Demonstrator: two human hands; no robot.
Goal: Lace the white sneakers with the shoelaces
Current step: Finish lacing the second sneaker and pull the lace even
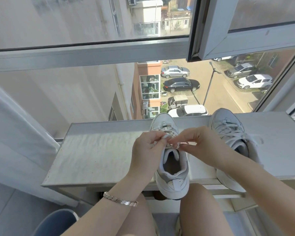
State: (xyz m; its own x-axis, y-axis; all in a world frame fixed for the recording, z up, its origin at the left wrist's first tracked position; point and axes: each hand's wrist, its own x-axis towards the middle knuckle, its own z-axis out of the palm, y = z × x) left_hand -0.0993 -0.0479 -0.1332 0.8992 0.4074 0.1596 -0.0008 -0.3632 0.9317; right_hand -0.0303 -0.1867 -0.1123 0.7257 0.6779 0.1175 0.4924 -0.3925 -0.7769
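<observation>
Fingers of the left hand (147,147) and right hand (193,140) each pinch their grip on the shoelace (171,145) at the upper eyelets of a white sneaker (172,178) on the windowsill (95,155). The second sneaker (228,132), laced, stands just beside it to the right.

Two white sneakers stand upright on the sill (100,150), toes toward the window. The left sneaker (173,176) has its heel jutting past the sill's near edge, and its mouth gapes open. Its lace (165,127) crosses the lower eyelets. At the top eyelets it is pinched between the left hand (148,147) and the right hand (192,138). The right sneaker (223,114) stands apart to the right, its heel also over the edge. Its laces (228,124) run up the front and lie loose to its right side.
</observation>
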